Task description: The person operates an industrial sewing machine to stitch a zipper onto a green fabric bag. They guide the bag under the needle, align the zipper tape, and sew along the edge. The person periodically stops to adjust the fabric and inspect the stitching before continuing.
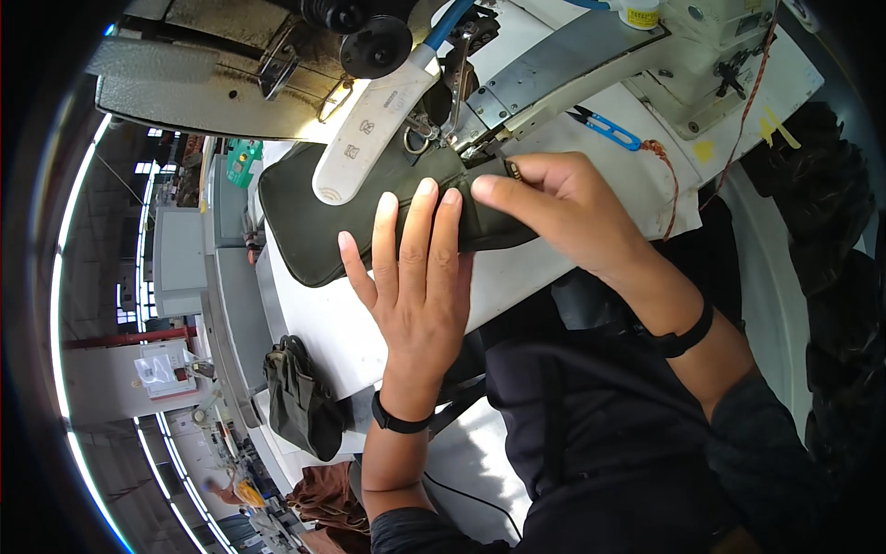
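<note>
A dark olive fabric piece (300, 231) with rounded corners lies on the white worktop (332, 342), beneath the needle and foot area of a sewing machine (461, 134). My left hand (415, 277) rests flat on its lower part, fingers stretched out and slightly apart. My right hand (568, 208) is closed at the piece's upper right, thumb and bent index finger gripping it beside a small dark strip just right of the presser foot; that strip is partly hidden by the fingers. A long white lamp or housing (365, 138) overhangs the fabric's upper left.
Blue-handled thread snips (604, 127) lie to the right. A crumpled olive bag (300, 397) sits at lower left, brown cloth (323, 499) below it. A small yellow-labelled container (639, 17) stands on the machine. A person (235, 489) is in the far lower-left background. Dark material (831, 231) lies at far right.
</note>
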